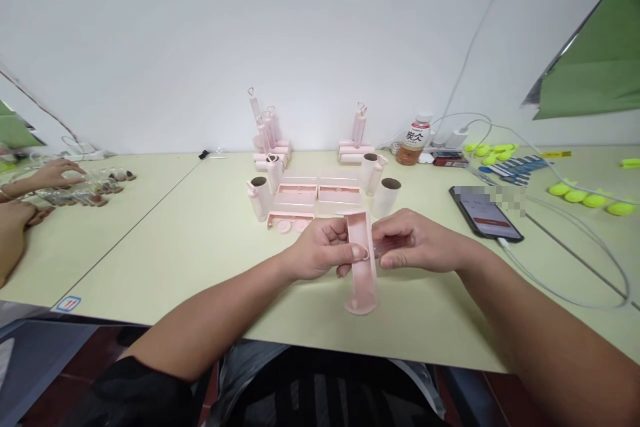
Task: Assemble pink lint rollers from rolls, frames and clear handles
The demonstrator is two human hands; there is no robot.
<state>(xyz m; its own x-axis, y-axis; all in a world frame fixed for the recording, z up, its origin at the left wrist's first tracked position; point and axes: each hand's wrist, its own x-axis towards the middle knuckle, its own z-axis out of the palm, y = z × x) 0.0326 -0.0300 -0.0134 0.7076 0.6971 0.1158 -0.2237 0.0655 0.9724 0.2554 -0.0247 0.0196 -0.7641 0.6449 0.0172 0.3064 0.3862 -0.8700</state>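
Upright in front of me is a pale pink plastic half-tube case, its hollow side facing me and a rounded flange at its lower end. My left hand is closed round its middle, thumb pressed on the inside. Close against its right side is my right hand, fingers curled and thumb bent. What looks like something see-through shows between those fingers, but I cannot make out its kind. Just beyond the hands lie pink rectangular trays, a pair of pink discs and an open-topped pale tube.
Pink cylinders with looped tops stand near the wall. A labelled bottle is at the back right. A charging phone and its white cable lie right, near yellow-green pieces. Another person's hands are at far left beside small clear-wrapped items.
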